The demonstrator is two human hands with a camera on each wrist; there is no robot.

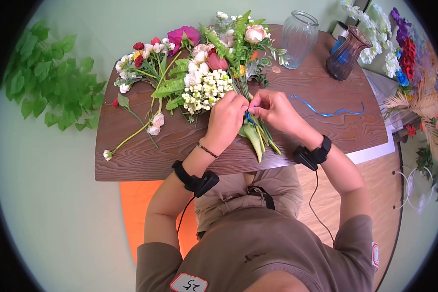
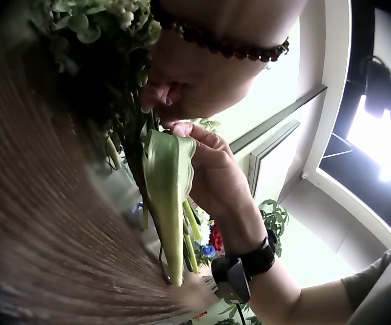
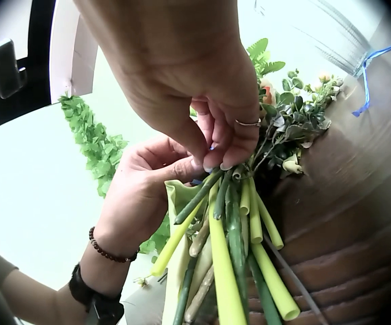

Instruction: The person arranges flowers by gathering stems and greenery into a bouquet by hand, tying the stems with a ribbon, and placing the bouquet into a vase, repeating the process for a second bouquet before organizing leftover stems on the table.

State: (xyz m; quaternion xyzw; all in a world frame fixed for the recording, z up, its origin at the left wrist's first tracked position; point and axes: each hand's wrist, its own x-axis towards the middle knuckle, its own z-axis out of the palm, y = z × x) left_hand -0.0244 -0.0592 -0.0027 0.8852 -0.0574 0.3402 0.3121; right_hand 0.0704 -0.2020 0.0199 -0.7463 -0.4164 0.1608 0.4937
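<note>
A bouquet of artificial flowers lies on the table, its green stems pointing toward the person. Around the stems, just below the blooms, runs a thin blue ribbon. My left hand pinches the ribbon at the stems with thumb and forefinger. Fingertip to fingertip with it, my right hand pinches the ribbon from the other side; in the right wrist view its curled fingers hide most of the ribbon. A broad pale-green leaf hangs along the stems below both hands.
Loose flower stems lie left on the wooden table. A length of blue ribbon curls at the right. Behind stand a clear glass vase and a dark vase. More artificial flowers are at far right.
</note>
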